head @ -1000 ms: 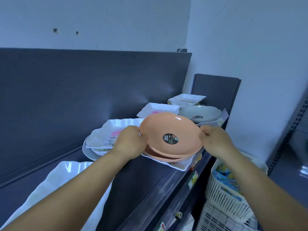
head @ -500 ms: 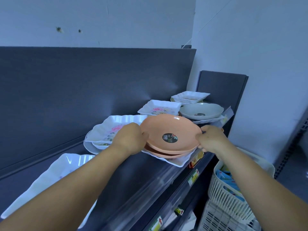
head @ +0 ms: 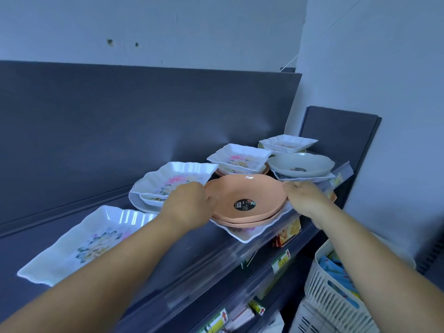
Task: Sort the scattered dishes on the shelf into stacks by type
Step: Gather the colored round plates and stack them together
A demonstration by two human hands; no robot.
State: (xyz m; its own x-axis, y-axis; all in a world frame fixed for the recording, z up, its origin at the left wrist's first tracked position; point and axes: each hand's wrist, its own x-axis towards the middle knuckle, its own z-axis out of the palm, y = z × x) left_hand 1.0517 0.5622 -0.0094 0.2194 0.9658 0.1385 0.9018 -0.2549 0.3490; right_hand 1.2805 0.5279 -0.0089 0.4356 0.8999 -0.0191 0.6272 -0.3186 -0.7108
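Two stacked orange round plates (head: 242, 192) with a black sticker sit on a white square floral plate (head: 249, 234) at the shelf's front edge. My left hand (head: 187, 203) grips the top orange plate's left rim and my right hand (head: 304, 198) grips its right rim. Behind them lie a white scalloped floral dish (head: 173, 179) on other white plates, a smaller square floral dish (head: 240, 157) on an orange plate, a grey round plate (head: 300, 163) and a small white square dish (head: 288, 143). A large white floral platter (head: 89, 241) lies at the left.
The dark shelf (head: 192, 251) has a tall back panel and a clear price strip along its front edge. Lower shelves with packets are below. A white plastic basket (head: 336, 299) with blue packets stands at the lower right, near the wall.
The orange plate came down onto the second orange plate and now rests lower; both hands keep hold of its rims. The view has shifted slightly.
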